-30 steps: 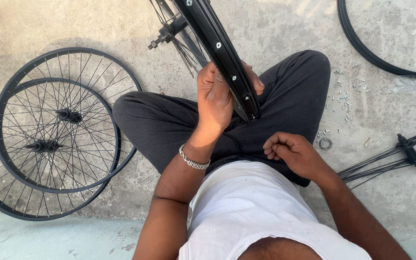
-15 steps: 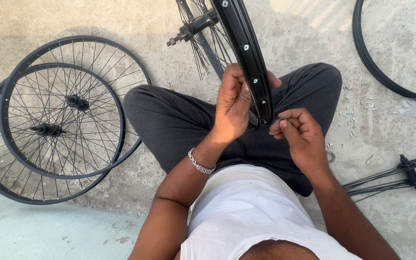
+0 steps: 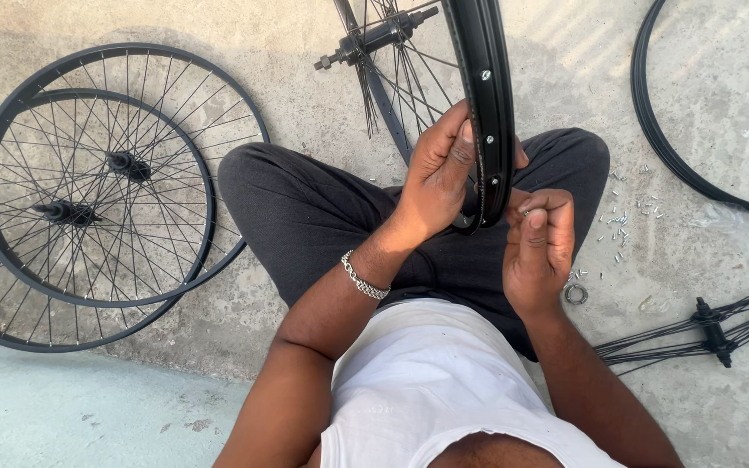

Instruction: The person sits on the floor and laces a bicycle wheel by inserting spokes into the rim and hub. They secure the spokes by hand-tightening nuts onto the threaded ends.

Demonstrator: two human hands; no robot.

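Black wheel rim point(image 3: 489, 113) stands upright over the lap at 12 o'clock, left hand point(image 3: 438, 173) fingers wrapped around its edge, right hand point(image 3: 537, 247) fingers pinching a tiny spoke nipple point(image 3: 526, 211) just beside it. Stiff and light, it seems best held by the rim, not its thin spokes. Finished wheels point(image 3: 88, 199) lie on the floor at 9 o'clock.

Three finished spoked wheels point(image 3: 88, 199) lie stacked flat on the concrete floor point(image 3: 322, 113) at the left, each partly overlapping the next, their hubs point(image 3: 62, 211) pointing up. A bare black rim point(image 3: 665, 139) curves across the far right corner. Small silvery spoke nipples point(image 3: 621, 227) are scattered on the floor to the right, with a small metal ring point(image 3: 576, 294) near them. At the near right lies a hub with a bundle of loose spokes point(image 3: 713, 328).
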